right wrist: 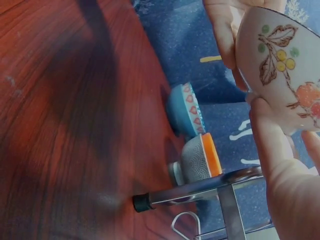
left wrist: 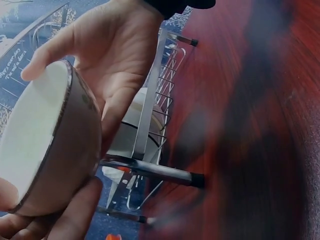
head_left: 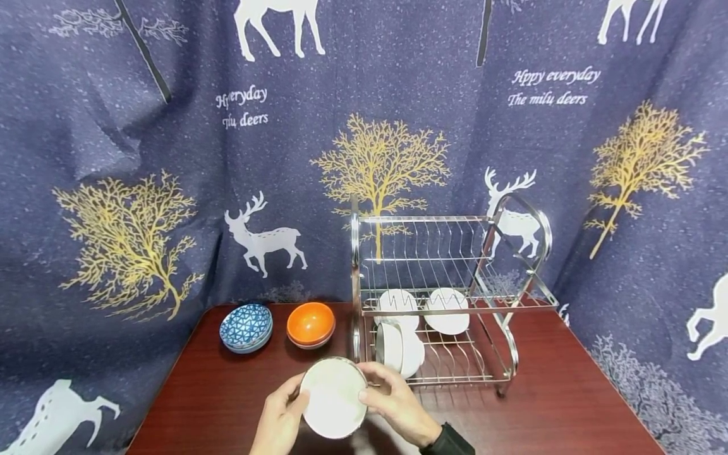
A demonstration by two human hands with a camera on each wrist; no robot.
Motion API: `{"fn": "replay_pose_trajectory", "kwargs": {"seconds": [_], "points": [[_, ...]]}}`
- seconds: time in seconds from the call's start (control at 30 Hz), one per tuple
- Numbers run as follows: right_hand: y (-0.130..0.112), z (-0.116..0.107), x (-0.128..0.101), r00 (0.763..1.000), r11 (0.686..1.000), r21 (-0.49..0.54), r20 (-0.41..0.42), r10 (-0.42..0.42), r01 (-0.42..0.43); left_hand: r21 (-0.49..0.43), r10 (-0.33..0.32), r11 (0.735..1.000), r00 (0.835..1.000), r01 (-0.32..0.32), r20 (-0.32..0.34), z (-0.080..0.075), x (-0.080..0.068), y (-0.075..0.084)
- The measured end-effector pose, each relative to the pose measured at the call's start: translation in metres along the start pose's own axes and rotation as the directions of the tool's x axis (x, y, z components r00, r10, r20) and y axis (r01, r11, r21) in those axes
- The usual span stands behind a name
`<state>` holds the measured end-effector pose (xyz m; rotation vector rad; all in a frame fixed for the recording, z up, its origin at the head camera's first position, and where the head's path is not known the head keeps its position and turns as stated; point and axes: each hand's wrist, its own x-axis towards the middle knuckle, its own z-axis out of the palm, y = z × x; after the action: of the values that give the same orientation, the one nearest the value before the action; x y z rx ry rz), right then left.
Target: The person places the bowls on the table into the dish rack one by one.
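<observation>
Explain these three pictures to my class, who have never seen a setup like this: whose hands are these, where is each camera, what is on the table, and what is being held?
There is no machine here: a person works with two bare hands and wears three cameras. The wide picture comes from a camera on the head, looking forward and down. The other two come from cameras on each wrist, so they look tilted and very close.

On the dark red table stands a two-tier metal dish rack with white dishes in it. To its left sit a blue patterned bowl and an orange bowl.

Both hands hold one white bowl just above the table in front of the rack. The left hand grips its left side, the right hand its right, fingers curled round the rim. The right wrist view shows fruit and leaves painted on its outside.
</observation>
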<state>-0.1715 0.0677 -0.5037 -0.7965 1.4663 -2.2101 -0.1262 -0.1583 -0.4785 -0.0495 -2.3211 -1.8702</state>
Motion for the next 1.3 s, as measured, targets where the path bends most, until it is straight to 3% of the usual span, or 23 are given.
{"fn": "replay_pose_trajectory", "kwargs": {"seconds": [0.07,0.13,0.27,0.33,0.5,0.63,0.73,0.9,1.0,1.1,1.2,1.3], "points": [[-0.003,-0.001,-0.001,1.000,1.000,0.013,-0.019,-0.002,0.003,0.003,0.010,1.000,1.000,-0.010,-0.006,0.002,0.002,0.000],[-0.006,-0.002,-0.002,0.999,1.000,0.027,-0.043,-0.014,0.015,-0.051,0.000,0.999,1.000,0.001,0.015,0.005,0.006,0.000],[-0.014,-0.007,-0.006,0.993,0.997,0.046,-0.108,-0.055,0.060,-0.189,-0.095,0.976,0.992,0.109,0.082,0.015,0.017,-0.003],[-0.019,-0.010,-0.008,0.987,0.995,0.054,-0.140,-0.074,0.082,-0.196,-0.124,0.971,0.989,0.138,0.080,0.022,0.022,-0.008],[-0.034,-0.020,-0.011,0.973,0.992,0.034,-0.204,-0.112,0.121,-0.056,-0.035,0.998,0.999,0.035,0.006,0.041,0.034,-0.021],[-0.044,-0.029,-0.012,0.949,0.988,-0.032,-0.274,-0.156,0.153,0.011,0.076,0.997,0.997,-0.076,-0.001,0.056,0.042,-0.028],[-0.049,-0.034,-0.012,0.915,0.984,-0.098,-0.364,-0.174,0.149,0.046,0.127,0.991,0.992,-0.127,0.001,0.064,0.045,-0.031],[-0.054,-0.041,-0.010,0.839,0.975,-0.211,-0.518,-0.168,0.066,0.075,0.160,0.985,0.987,-0.158,-0.029,0.072,0.046,-0.033],[-0.055,-0.044,-0.011,0.787,0.966,-0.258,-0.592,-0.176,0.022,0.043,0.131,0.991,0.991,-0.129,-0.036,0.076,0.047,-0.032],[-0.055,-0.046,-0.012,0.741,0.964,-0.265,-0.641,-0.198,0.029,0.022,0.084,0.996,0.996,-0.083,-0.030,0.078,0.044,-0.019],[-0.054,-0.048,-0.013,0.703,0.966,-0.253,-0.676,-0.220,0.059,0.017,0.052,0.999,0.998,-0.051,-0.034,0.081,0.045,-0.022],[-0.054,-0.051,-0.014,0.650,0.958,-0.274,-0.713,-0.263,0.086,0.057,0.081,0.995,0.996,-0.079,-0.040,0.084,0.048,-0.036]]}}
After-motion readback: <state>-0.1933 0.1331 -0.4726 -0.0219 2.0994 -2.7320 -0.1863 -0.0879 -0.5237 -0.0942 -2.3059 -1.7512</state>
